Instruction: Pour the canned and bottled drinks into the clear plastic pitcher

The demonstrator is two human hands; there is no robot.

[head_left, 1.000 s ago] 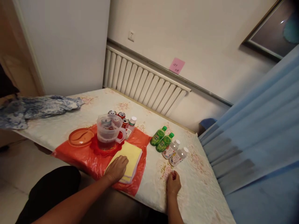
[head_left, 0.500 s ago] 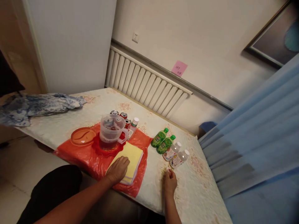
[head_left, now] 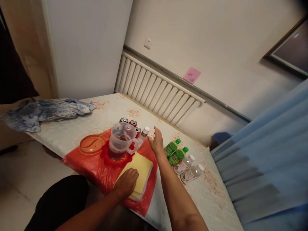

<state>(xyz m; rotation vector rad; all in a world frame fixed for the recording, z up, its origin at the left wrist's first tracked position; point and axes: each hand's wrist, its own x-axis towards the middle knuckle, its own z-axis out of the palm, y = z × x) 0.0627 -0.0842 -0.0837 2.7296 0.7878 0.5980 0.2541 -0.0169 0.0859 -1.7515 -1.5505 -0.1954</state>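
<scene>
My left hand lies on a stack of yellow sheets or cloths; its fingers are stretched out and grip nothing. Further forward, my right hand is open, thumb apart from the fingers, just right of a white-capped clear bottle. A gap seems to remain between them. Beside that bottle, a clear plastic jug with dark liquid stands in a red scalloped dish. Several drink cans are partly hidden behind the jug. An orange round lid rests to its left.
Under the jug and stack spreads a red plastic sheet on a flowered tablecloth. Right of my forearm stand two green bottles and two white-capped bottles. A bunched blue-white cloth lies far left; a radiator runs behind.
My right hand has moved forward and left, from near the white-capped bottles on the right to beside the bottle by the cans. My left hand stays on the stack. The view has shifted slightly.
</scene>
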